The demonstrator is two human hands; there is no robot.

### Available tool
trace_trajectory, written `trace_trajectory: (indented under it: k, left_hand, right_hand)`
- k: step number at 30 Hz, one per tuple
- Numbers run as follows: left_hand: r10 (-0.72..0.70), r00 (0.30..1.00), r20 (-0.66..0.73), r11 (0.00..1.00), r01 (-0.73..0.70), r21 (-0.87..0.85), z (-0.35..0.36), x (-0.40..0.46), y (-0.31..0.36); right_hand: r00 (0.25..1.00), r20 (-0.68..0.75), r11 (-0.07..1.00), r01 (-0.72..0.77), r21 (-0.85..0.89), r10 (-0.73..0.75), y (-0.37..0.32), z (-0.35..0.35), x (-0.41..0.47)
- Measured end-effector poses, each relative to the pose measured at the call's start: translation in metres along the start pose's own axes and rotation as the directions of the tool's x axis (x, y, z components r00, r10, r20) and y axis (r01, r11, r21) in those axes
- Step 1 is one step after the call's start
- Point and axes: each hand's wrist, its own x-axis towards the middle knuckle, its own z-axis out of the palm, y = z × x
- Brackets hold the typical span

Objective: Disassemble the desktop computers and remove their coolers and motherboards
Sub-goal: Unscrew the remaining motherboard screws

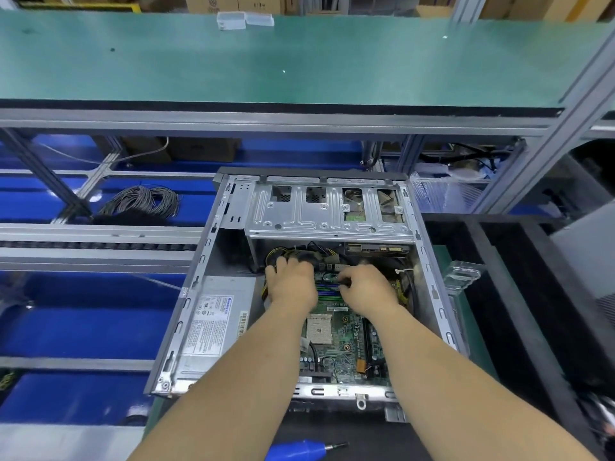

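Both hands are deep inside the open computer case point(429, 261), up at the far end of the motherboard point(342, 341). The left hand point(291, 284) has its fingers curled over the bunch of power cables point(299, 254) at about 12 o'clock from its knuckles — it looks like it grips them, though the fingertips are hidden. The right hand point(364, 289) pinches something small and dark at its 9 o'clock side, likely a plug on the board; what it is cannot be told. The motherboard lies flat in the case, its long side running from 6 to 12 o'clock, and the bare socket point(318, 329) shows no cooler on it. The right hand is nearer the plug. The power supply point(213, 324) sits at 9 o'clock, the drive cage point(327, 214) at 12 — so there is little room. A blue screwdriver point(301, 450) lies at 6 o'clock.
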Motion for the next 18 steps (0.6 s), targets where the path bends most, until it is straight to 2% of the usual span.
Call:
trace_trajectory:
  k: [3,8,9,11,14,18]
  left_hand:
    - [0.04,0.999,-0.028,0.995,-0.038,0.09,-0.001,0.001,-0.001]
    - [0.128,0.965,-0.231,0.992,-0.124,0.032,-0.019,-0.006,0.001]
    - [0.137,0.962,-0.237,0.991,-0.132,0.036,-0.025,-0.009,0.002]
    - [0.157,0.974,-0.165,0.987,-0.148,0.064,-0.036,-0.016,0.005]
    - [0.202,0.979,0.015,0.979,-0.202,0.035,-0.048,-0.031,0.006]
    - [0.327,0.896,0.299,0.944,-0.322,-0.068,-0.097,-0.043,0.001]
  right_hand:
    - [1.0,-0.009,0.993,0.008,-0.117,-0.009,-0.001,-0.001,0.004]
    - [0.993,-0.09,0.984,0.055,-0.171,-0.071,-0.006,-0.006,-0.003]
    - [0.992,-0.1,0.982,0.065,-0.178,-0.083,-0.006,-0.009,-0.006]
    - [0.994,-0.062,0.974,0.076,-0.213,-0.091,-0.008,-0.016,-0.013]
    - [0.993,0.079,0.971,0.102,-0.214,-0.086,-0.012,-0.036,-0.025]
    - [0.935,0.326,0.989,0.15,-0.01,-0.138,-0.019,-0.077,-0.045]
